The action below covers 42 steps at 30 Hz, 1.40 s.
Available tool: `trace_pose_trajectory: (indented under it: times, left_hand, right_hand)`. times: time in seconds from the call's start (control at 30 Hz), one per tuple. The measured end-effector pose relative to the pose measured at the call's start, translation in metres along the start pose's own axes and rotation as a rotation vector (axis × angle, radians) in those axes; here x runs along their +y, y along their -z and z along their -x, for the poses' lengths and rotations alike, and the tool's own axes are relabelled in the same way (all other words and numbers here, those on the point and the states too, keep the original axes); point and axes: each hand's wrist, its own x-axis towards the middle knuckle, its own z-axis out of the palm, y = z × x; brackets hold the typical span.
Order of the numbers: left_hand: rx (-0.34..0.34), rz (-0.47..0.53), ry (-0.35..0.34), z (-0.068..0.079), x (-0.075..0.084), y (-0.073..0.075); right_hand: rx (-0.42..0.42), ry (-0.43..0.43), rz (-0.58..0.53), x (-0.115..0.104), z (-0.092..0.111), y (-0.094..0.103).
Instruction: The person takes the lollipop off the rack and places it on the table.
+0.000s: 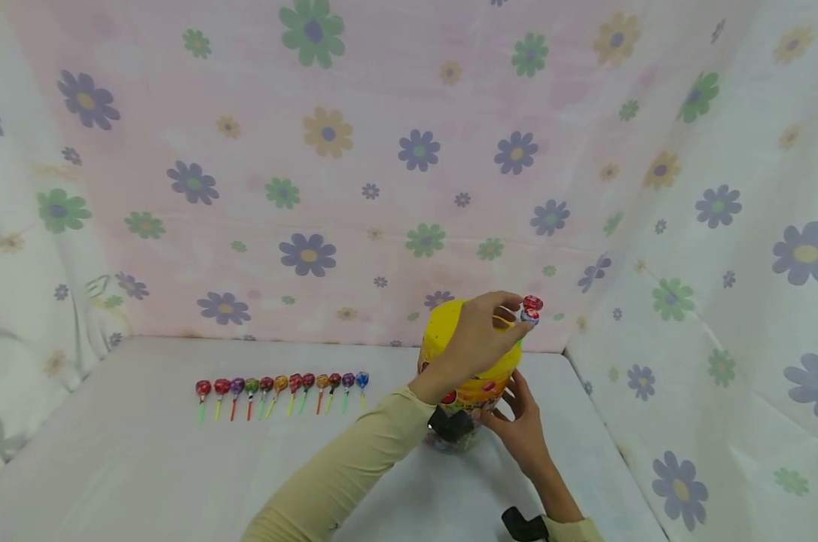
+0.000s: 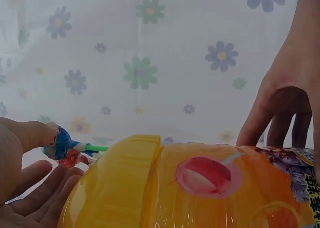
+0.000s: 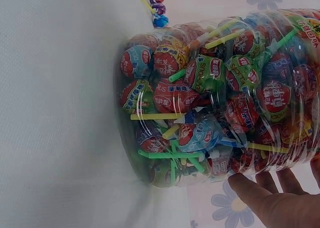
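My left hand is over the top of a large candy jar, pinching lollipops with one red head and one blue-and-white head. In the left wrist view, a blue-wrapped lollipop sits against the thumb, its green stick pointing toward the jar's yellow top. My right hand grips the jar low on its right side, thumb in front and fingers behind. Through the jar's clear lower wall, many wrapped lollipops show. My left hand hides part of the jar's top.
A row of several lollipops lies on the white table to the left, heads toward the back. Flower-patterned cloth hangs behind and at both sides of the table.
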Motion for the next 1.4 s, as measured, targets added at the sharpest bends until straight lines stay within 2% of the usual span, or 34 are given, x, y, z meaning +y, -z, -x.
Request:
trace_pose_trajectory:
  times: [0.2,0.4,0.5,0.67,0.77,0.93,1.1,1.4]
  left_hand:
    - [-0.005,-0.096,-0.017,-0.002,0.003,-0.006]
    - [0.013,-0.083,-0.071,-0.002,-0.001,-0.009]
    - [0.031,-0.005,-0.106,-0.002,-0.003,-0.009]
    - [0.088,0.225,-0.127,-0.003,-0.004,-0.009]
    - [0.085,0.301,-0.139,0.001,-0.003,-0.007]
    - [0.087,0.354,-0.166,0.014,0.000,-0.001]
    - [0.115,0.331,-0.123,0.034,0.000,0.011]
    - [0.171,0.213,-0.014,0.083,-0.029,0.035]
  right_hand:
    - [0.002,0.002,-0.010,-0.003,0.001,-0.001]
    - [0.011,0.011,0.005,0.000,-0.001,-0.001]
    - [0.023,0.020,0.016,0.001,-0.001,0.000]
    - [0.026,0.017,0.009,0.002,0.000,0.000]
    - [0.017,0.008,0.003,0.002,-0.001,-0.001]
    - [0.015,0.001,0.006,0.002,-0.001,-0.001]
    - [0.006,0.013,0.011,0.001,0.000,-0.001]
    - [0.022,0.040,0.041,0.001,0.003,-0.002]
